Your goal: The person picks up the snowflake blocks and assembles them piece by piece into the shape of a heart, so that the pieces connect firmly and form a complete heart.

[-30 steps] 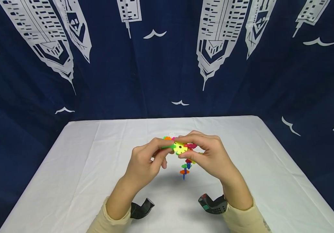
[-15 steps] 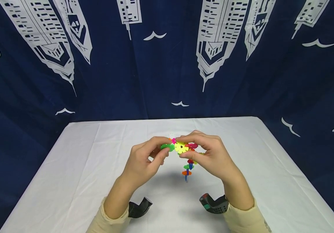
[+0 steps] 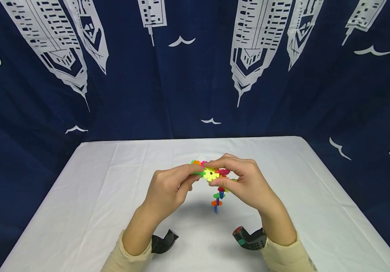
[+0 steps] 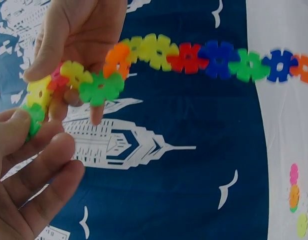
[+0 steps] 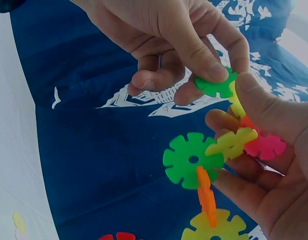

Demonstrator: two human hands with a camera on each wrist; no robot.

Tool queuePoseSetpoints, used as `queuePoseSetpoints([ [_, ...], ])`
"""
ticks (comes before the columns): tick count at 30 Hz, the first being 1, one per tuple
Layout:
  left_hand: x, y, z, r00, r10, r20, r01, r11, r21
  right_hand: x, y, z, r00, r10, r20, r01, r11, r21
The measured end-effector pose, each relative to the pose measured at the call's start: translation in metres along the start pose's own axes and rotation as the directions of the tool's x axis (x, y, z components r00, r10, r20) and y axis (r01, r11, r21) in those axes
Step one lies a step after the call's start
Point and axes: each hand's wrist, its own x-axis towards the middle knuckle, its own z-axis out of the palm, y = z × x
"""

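Observation:
A chain of notched plastic interlocking discs (image 4: 218, 60) in several colours hangs from my hands above the table. My right hand (image 3: 245, 179) pinches a yellow disc (image 3: 211, 174) at the chain's upper end between thumb and fingers. Between thumb and forefinger, my left hand (image 3: 165, 189) pinches a green disc (image 5: 213, 86), held edge to edge against that yellow one. Whether their slots interlock cannot be told. Below the right hand, the chain passes through a pink disc (image 5: 265, 145), a yellow one, another green disc (image 5: 193, 160) and an orange disc (image 5: 206, 195).
A few loose discs, among them an orange disc (image 3: 196, 162) and a clear one (image 3: 201, 158), lie on the white-covered table (image 3: 113, 196) behind the hands. A navy curtain (image 3: 195, 83) with white buildings hangs beyond. Black devices (image 3: 165, 241) sit at both wrists.
The left hand has turned the green disc from edge-on to face-up, then back to edge-on, and its fingers now sit closer to the yellow disc. The right hand stays nearly still.

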Motion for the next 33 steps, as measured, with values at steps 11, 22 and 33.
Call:
queuePoseSetpoints([
  [11,-0.001,0.003,0.001,1.0,-0.003,0.031,0.004,1.0,-0.013,0.0,0.002,0.003,1.0,-0.002,-0.015,0.001,0.999,-0.046],
  [22,-0.003,0.002,0.008,0.997,-0.059,-0.042,0.054,0.994,-0.1,0.002,0.007,0.01,0.998,0.028,-0.052,-0.028,0.999,0.018],
  [33,-0.002,-0.003,0.006,0.997,-0.067,0.032,0.069,0.995,-0.065,0.001,0.006,0.009,0.997,0.055,-0.048,-0.057,0.998,-0.025],
])
